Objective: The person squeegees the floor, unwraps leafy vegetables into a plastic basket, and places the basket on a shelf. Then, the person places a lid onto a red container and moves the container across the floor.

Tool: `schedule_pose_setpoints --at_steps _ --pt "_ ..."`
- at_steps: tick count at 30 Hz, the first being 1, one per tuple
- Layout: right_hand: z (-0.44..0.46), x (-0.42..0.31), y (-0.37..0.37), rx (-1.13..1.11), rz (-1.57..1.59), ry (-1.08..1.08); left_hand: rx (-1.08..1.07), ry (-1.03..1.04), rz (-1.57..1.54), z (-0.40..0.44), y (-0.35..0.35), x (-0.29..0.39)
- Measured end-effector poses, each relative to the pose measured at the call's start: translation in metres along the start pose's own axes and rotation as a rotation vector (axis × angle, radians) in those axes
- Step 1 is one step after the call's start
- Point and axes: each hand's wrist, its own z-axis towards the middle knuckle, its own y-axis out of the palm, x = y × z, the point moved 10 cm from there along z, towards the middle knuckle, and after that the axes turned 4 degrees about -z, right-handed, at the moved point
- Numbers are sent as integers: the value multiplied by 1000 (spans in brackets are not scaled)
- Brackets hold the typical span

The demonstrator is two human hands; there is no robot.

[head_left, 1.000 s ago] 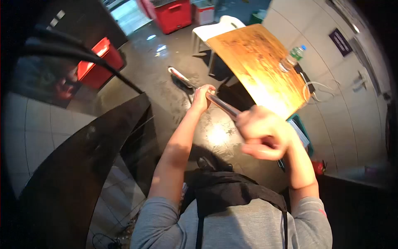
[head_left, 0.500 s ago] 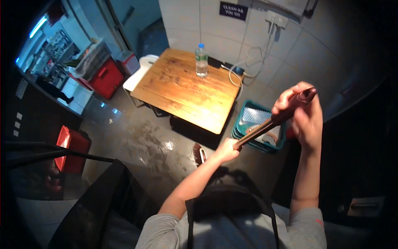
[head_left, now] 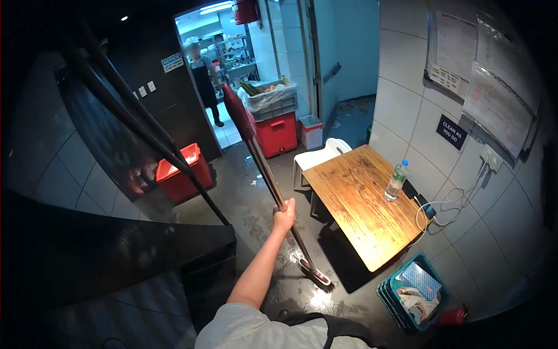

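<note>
Broom (head_left: 269,176) is left of bench (head_left: 360,215), tilted, bristles (head_left: 329,287) down by wet-looking floor (head_left: 250,200). Prob. light w/ stiff handle; may be slick if damp. L hand (head_left: 284,216): fingers wrapped round mid-handle, decent balance pt; red top end (head_left: 237,113) would suit a 2nd hold. R hand out of view, can't tell its fingers. Bottle (head_left: 396,183) on bench, crate (head_left: 388,295) near its close end.

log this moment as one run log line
left hand: gripping broom | right hand: out of view | broom head: low, near floor | bottle: upright on table
</note>
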Motion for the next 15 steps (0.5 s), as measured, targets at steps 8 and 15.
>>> schedule_pose_setpoints --at_steps 8,15 --pt "-31 -77 135 -296 327 23 -72 -48 410 -47 0 -65" --pt "-32 -58 143 -328 343 77 65 -34 509 -51 -30 -51"
